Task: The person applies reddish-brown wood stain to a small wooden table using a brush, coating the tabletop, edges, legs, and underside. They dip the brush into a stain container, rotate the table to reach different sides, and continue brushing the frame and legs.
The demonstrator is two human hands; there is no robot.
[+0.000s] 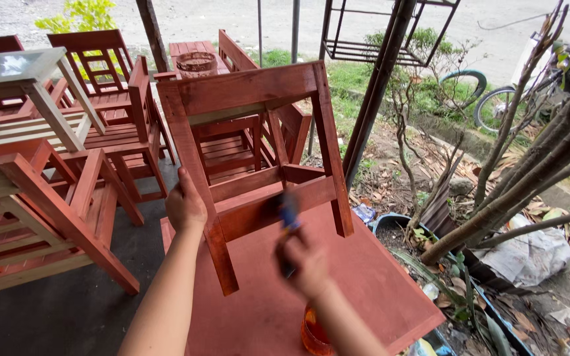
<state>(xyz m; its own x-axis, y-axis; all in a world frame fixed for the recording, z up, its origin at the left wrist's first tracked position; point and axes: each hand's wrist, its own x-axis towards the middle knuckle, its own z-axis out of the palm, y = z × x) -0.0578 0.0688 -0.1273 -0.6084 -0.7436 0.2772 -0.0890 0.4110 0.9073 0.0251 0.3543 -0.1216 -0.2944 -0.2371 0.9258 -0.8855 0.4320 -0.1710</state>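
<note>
While hands (185, 206) grip (left), stool (258, 158) overhangs board (377, 283).

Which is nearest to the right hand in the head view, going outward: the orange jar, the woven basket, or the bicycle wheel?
From the right hand, which is blurred and holds a blue-handled tool against the stool:
1. Orange jar, just below the hand on the red board.
2. Woven basket, far up and left, on the slatted table behind the stool.
3. Bicycle wheel, far up and right, by the roadside.

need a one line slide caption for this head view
Left hand grips a leg of a tilted red-brown wooden stool on a table while the blurred right hand holds a brush to its rail.
</note>
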